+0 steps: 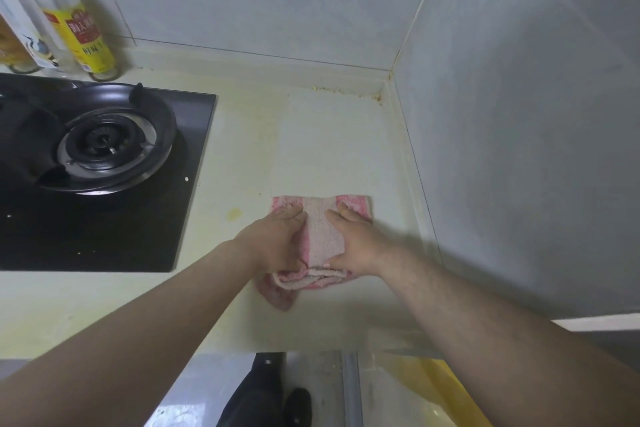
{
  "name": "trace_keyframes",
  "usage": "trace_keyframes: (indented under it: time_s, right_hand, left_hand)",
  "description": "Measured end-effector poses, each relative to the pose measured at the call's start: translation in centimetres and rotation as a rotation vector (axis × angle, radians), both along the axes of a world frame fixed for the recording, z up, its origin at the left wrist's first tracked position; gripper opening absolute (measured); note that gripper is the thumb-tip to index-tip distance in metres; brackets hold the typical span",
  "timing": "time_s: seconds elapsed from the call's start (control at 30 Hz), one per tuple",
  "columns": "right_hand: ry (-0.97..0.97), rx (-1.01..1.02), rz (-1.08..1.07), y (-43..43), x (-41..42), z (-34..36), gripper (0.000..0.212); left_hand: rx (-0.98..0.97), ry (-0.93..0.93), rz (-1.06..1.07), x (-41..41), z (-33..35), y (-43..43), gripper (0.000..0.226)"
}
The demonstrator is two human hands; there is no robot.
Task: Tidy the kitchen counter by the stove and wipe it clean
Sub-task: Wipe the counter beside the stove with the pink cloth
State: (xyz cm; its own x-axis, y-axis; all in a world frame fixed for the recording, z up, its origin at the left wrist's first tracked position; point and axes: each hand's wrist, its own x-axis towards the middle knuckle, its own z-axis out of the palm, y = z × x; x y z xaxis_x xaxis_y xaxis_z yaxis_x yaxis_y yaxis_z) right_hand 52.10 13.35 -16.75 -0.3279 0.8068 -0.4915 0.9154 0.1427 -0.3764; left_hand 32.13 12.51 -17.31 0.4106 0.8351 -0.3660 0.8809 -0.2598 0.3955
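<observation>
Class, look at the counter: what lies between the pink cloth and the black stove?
In the head view, only bare counter with a small yellow stain.

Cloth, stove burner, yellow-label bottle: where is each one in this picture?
cloth [323, 232]: head view, on its pale middle strip.
stove burner [102, 141]: head view, on its dark centre.
yellow-label bottle [85, 33]: head view, on its label.
</observation>
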Motion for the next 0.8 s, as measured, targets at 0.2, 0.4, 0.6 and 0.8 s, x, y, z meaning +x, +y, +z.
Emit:
trace_keyframes:
  time_s: [0.2, 0.4, 0.6, 0.8]
  right_hand:
    - [-0.002, 0.004, 0.000, -2.1, 0.0, -0.1, 0.107]
    - [0.017, 0.006, -0.007, -4.6, 0.1, -0.1, 0.106]
    - [0.022, -0.005, -0.006, -6.7, 0.0, -0.2, 0.107]
    - [0.024, 0.007, 0.003, -8.4, -0.1, -0.1, 0.107]
  left_hand:
    - [-0.005, 0.011, 0.000, 0.0, 0.1, -2.1, 0.108]
    - [-0.013, 0.008, -0.013, 0.1, 0.5, -4.4, 0.107]
    - [-0.026, 0.005, -0.012, 0.0, 0.7, -6.8, 0.105]
    - [-0.033, 0.030, -0.006, 0.0, 0.9, -8.4, 0.104]
